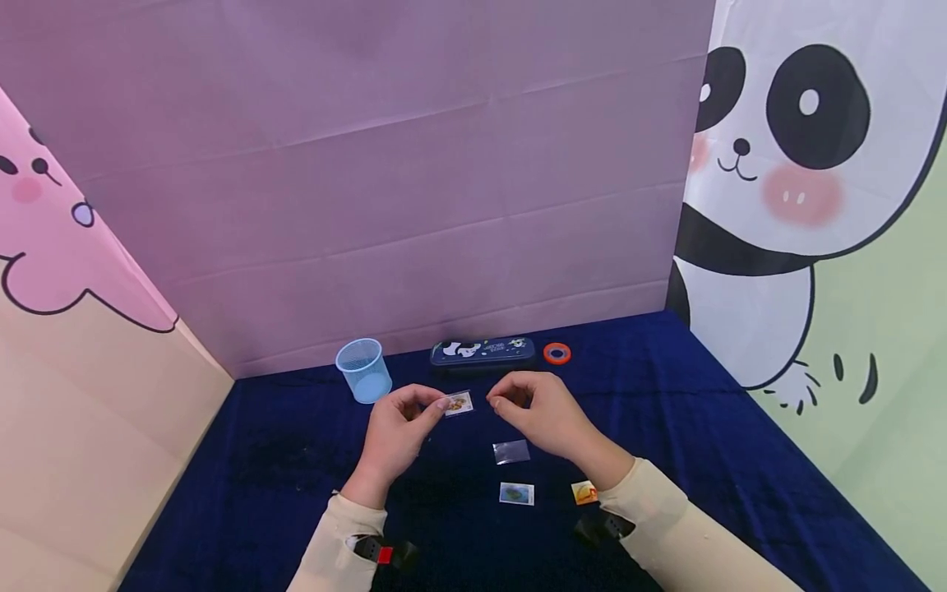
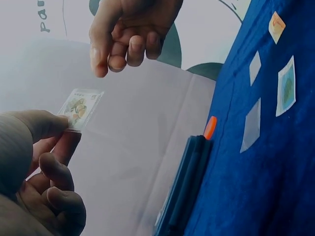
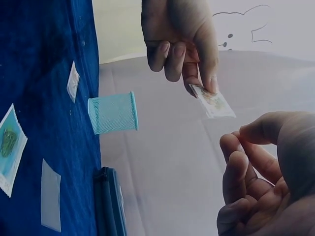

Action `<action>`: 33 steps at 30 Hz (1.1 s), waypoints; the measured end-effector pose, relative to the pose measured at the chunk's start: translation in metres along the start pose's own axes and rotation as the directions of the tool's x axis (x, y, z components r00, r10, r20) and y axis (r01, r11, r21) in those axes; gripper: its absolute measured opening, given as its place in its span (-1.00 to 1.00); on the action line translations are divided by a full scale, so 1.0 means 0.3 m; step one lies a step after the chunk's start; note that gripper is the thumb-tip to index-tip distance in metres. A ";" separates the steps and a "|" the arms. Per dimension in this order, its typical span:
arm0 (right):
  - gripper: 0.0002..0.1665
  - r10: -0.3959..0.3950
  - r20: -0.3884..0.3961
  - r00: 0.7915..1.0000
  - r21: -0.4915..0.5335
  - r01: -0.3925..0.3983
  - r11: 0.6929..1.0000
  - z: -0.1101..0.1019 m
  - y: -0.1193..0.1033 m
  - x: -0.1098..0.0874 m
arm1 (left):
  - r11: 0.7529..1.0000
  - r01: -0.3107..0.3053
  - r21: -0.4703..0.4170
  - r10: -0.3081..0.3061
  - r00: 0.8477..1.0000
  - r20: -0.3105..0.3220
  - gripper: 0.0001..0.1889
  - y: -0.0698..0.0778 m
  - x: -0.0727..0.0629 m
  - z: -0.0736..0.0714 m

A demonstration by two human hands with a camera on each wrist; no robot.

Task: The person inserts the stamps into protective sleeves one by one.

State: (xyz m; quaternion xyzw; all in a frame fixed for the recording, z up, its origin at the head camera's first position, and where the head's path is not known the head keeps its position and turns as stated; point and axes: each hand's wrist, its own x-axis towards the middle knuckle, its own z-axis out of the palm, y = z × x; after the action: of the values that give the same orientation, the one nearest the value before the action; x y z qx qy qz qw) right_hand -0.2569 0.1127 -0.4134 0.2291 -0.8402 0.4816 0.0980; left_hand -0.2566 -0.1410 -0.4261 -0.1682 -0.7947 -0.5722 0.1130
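One stamp (image 1: 460,403) juts freely, left hand (image 1: 394,429) pinching its edge.

counter (image 1: 244,485): covered in dark blue cloth, lightly wrinkled. far edge, left to right: light blue mesh cup (image 1: 364,370), upright; dark pencil case (image 1: 484,353) with panda print, lying flat; orange tape roll (image 1: 547,354), flat, just beside the case. nearer: clear sleeve (image 1: 511,451); blue-green card (image 1: 517,493) below it; orange-yellow card (image 1: 584,492) to the right (partly hidden in head view). wrist views add a pale flat piece (image 2: 254,68) and another small card (image 3: 73,82) near the cup.
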 end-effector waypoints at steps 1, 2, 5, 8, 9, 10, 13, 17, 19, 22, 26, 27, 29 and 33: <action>-0.91 0.000 0.006 1.000 -0.003 0.000 1.000 -0.001 0.001 0.001 | 1.000 0.006 -0.001 -0.006 1.000 -0.001 -0.93 -0.005 0.001 -0.001; -0.91 0.004 0.013 1.000 -0.007 -0.004 1.000 -0.003 0.001 0.001 | 1.000 0.011 0.000 -0.011 1.000 -0.001 -0.93 -0.010 0.002 -0.002; -0.92 0.018 0.035 0.999 -0.030 -0.017 0.999 -0.010 0.003 -0.002 | 1.000 0.019 0.000 -0.019 1.000 -0.002 -0.93 -0.026 0.006 -0.002; -0.91 0.043 0.052 0.998 -0.061 -0.040 0.997 -0.019 0.010 -0.011 | 1.000 0.021 0.009 -0.021 1.000 -0.002 -0.94 -0.042 0.009 0.000; -0.91 0.049 0.058 0.997 -0.070 -0.045 0.997 -0.023 0.014 -0.015 | 1.000 0.023 0.011 -0.022 1.000 -0.002 -0.94 -0.047 0.010 0.000; -0.90 0.058 0.062 0.996 -0.079 -0.053 0.995 -0.026 0.018 -0.020 | 1.000 0.025 0.015 -0.025 1.000 -0.003 -0.94 -0.052 0.011 0.001; -0.92 0.072 0.082 0.994 -0.098 -0.063 0.993 -0.034 0.038 -0.037 | 0.999 0.036 0.035 -0.036 0.999 -0.006 -0.94 -0.066 0.013 0.004; -0.95 0.079 0.111 0.991 -0.117 -0.066 0.991 -0.042 0.069 -0.068 | 0.996 0.062 0.065 -0.061 0.998 -0.008 -0.93 -0.082 0.015 0.006; -0.92 0.079 0.123 0.989 -0.121 -0.064 0.991 -0.042 0.084 -0.084 | 0.994 0.074 0.082 -0.074 0.997 -0.009 -0.93 -0.089 0.015 0.007; -0.98 0.085 0.142 0.986 -0.124 -0.067 0.990 -0.040 0.107 -0.108 | 0.990 0.090 0.107 -0.089 0.996 -0.011 -0.94 -0.102 0.017 0.009; -0.90 0.086 0.178 0.980 -0.128 -0.064 0.990 -0.029 0.136 -0.130 | 0.985 0.107 0.137 -0.107 0.994 -0.007 -0.94 -0.124 0.017 0.012; -0.91 0.085 0.187 0.979 -0.134 -0.060 0.989 -0.026 0.141 -0.133 | 0.984 0.109 0.143 -0.110 0.994 -0.005 -0.95 -0.130 0.017 0.013; -0.91 0.077 0.197 0.977 -0.156 -0.047 0.987 -0.016 0.149 -0.140 | 0.982 0.117 0.151 -0.119 0.993 0.001 -0.95 -0.143 0.018 0.014; -0.92 0.070 0.222 0.973 -0.201 -0.024 0.979 0.005 0.158 -0.153 | 0.976 0.127 0.175 -0.132 0.991 0.016 -0.95 -0.164 0.020 0.018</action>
State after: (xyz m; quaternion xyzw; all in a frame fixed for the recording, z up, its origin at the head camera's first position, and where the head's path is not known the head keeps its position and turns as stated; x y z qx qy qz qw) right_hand -0.2394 0.1453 -0.4681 0.2520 -0.8947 0.3686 0.0116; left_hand -0.2816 -0.1493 -0.4685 -0.1136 -0.8523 -0.5044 0.0788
